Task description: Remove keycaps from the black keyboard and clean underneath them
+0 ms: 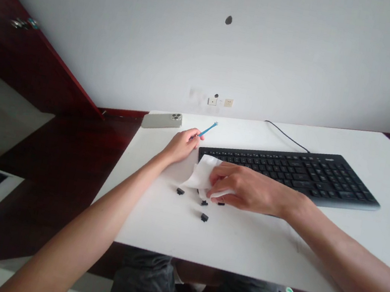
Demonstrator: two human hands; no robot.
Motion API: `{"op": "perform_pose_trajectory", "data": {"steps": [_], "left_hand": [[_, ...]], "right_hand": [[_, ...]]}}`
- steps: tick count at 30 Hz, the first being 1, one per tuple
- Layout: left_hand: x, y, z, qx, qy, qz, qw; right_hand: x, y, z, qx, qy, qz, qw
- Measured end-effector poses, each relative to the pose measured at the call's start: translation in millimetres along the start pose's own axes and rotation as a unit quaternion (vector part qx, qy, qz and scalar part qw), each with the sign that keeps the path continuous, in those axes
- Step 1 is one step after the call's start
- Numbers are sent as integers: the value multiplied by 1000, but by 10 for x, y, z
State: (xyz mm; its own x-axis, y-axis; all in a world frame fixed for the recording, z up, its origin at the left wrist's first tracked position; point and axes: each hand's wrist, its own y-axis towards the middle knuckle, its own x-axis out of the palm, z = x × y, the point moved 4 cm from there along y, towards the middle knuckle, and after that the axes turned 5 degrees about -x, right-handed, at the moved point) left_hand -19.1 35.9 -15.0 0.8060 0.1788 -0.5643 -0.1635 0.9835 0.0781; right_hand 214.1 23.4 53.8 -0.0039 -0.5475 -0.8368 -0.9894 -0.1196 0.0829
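Observation:
My left hand (183,145) is closed around a thin blue stick (208,129) with a splayed, pale tip that points up and away to the right. It is at the keyboard's left end. In my right hand (238,186) a white tissue (202,171) is pinched, with a loose flap hanging to the left. This hand is in front of the black keyboard (311,174) and hides part of its left half. Small black keycaps lie on the table below the tissue: one keycap (180,191) to the left, another (204,217) nearer me, and others partly under my right hand.
The white table (237,249) has its front edge just above my legs. A phone (162,120) lies at the back left corner. The keyboard's cable (287,135) runs back towards the wall. Wall sockets (228,103) are behind the table, and a dark red door (34,47) stands at left.

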Motion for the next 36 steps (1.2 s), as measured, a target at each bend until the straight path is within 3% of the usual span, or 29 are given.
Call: {"op": "perform_pose_trajectory", "data": {"steps": [11, 14, 20, 27, 31, 36], "left_hand": [[12, 24, -30, 19, 7, 4, 1000], [6, 27, -44, 20, 7, 5, 1000], [-4, 29, -32, 26, 6, -3, 1000], [-4, 20, 11, 4, 37, 7, 999], [-6, 19, 18, 7, 39, 12, 999], [-6, 15, 15, -1, 30, 3, 1000]], "right_hand": [[96, 126, 53, 35, -23, 36, 998], [24, 71, 79, 35, -12, 23, 999], [-183, -193, 266, 106, -41, 14, 993], [-145, -124, 159, 76, -115, 129, 982], [-1, -2, 76, 31, -74, 57, 995], [-36, -44, 78, 127, -35, -4, 991]]}}
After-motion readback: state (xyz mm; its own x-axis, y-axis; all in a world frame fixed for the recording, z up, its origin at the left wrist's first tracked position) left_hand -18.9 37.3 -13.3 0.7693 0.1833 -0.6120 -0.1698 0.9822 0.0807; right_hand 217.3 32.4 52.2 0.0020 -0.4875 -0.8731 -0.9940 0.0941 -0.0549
